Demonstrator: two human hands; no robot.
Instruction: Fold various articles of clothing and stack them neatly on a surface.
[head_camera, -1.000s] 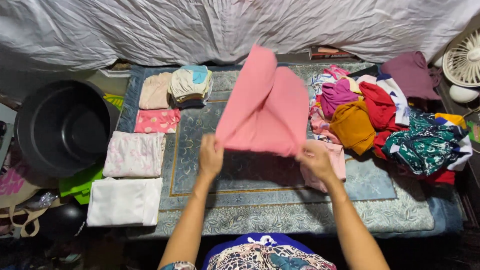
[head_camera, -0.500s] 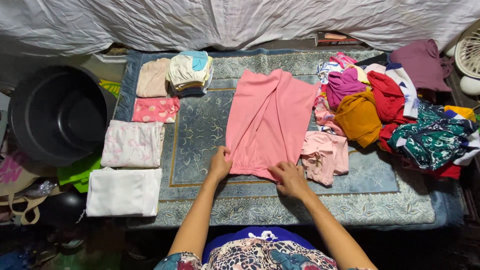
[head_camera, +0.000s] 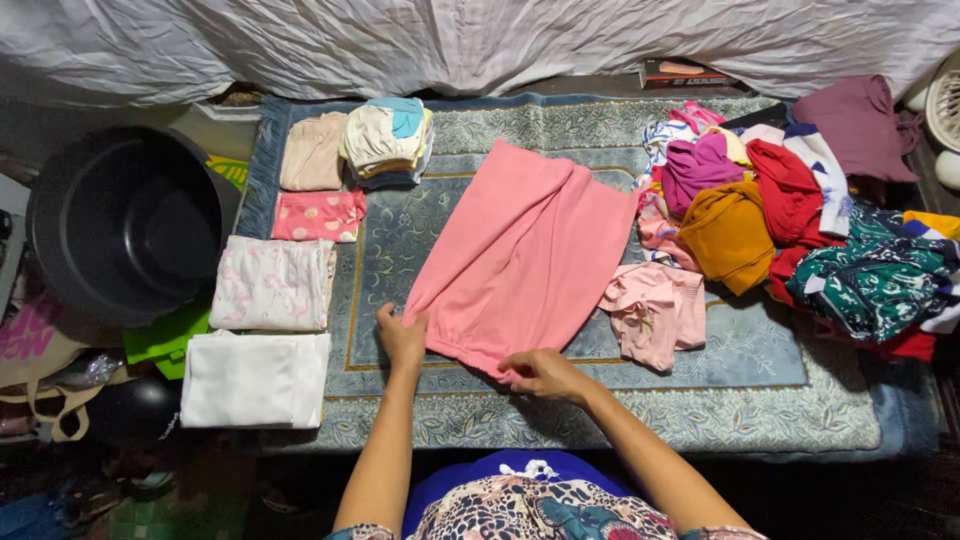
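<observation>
A plain pink cloth garment (head_camera: 525, 255) lies spread flat at the centre of the blue-grey patterned rug (head_camera: 760, 350), its near hem toward six o'clock. The left hand (head_camera: 402, 335) pinches the hem's corner at seven o'clock, fingers closed on the fabric; the right hand (head_camera: 540, 372) presses and grips the hem at five o'clock. To smooth it well, both hands should probably keep the hem taut and level, drawing wrinkles out evenly before any fold. At nine o'clock sit folded pieces: a white folded cloth (head_camera: 255, 378) and a pale pink printed folded cloth (head_camera: 273, 283). At three o'clock lies a heap of unfolded coloured clothes (head_camera: 790, 220); a black round basin (head_camera: 125, 220) stands far left.
</observation>
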